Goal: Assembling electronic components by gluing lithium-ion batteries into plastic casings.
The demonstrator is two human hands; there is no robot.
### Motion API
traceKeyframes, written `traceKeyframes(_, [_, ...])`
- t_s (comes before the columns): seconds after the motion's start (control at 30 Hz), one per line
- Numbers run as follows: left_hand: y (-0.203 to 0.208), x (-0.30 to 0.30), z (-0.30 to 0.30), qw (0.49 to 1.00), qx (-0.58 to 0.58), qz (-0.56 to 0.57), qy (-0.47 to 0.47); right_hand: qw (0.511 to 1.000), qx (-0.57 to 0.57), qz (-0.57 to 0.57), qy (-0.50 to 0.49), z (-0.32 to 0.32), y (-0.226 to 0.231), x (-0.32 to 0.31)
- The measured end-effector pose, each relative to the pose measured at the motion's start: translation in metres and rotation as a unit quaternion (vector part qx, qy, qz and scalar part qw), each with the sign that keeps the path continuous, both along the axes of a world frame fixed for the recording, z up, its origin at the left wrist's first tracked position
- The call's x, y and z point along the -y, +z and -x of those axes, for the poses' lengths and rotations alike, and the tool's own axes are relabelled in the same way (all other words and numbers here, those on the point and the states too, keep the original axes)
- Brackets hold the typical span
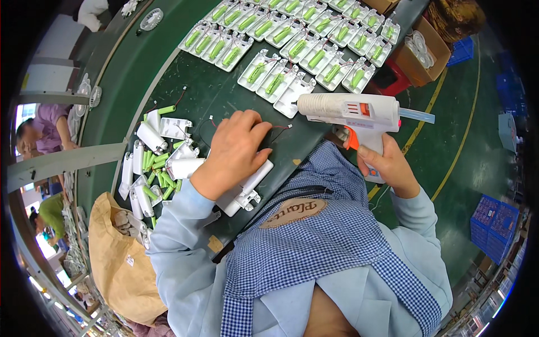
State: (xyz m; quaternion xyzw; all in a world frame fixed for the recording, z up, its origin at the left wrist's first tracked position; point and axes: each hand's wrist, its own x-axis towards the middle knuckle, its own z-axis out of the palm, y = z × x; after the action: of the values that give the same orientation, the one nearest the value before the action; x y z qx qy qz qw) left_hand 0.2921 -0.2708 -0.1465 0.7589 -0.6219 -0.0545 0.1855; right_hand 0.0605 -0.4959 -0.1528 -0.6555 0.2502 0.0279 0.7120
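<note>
My right hand grips the handle of a white hot glue gun with an orange trigger. A translucent glue stick pokes out of its back end. The nozzle points left, close to a white plastic housing with no green battery in it. My left hand is over the green table, its fingers curled downward; what is under them is hidden. Thin wires with a small white connector come out beside those fingers. White housings lie partly beneath the left hand and wrist.
Rows of white housings with green batteries cover the table's far side. A loose pile of green batteries and white housings lies left. A brown sack stands at lower left, a cardboard box at right. Other people are at far left.
</note>
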Motion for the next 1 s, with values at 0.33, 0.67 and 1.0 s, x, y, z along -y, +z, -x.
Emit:
traceKeyframes(0.33, [-0.025,0.006,-0.004,0.996,0.035,-0.021,0.073,1.000,0.021,0.005,-0.018,-0.005,0.004,-0.003])
traceKeyframes(0.67, [0.006,0.027,-0.020,0.975,-0.196,0.010,0.106,0.999,0.045,-0.018,-0.017,0.000,-0.006,-0.001])
traceKeyframes(1.0, [-0.008,0.096,-0.033,0.996,0.072,0.043,-0.014,0.996,0.069,-0.043,-0.028,0.006,-0.005,-0.005])
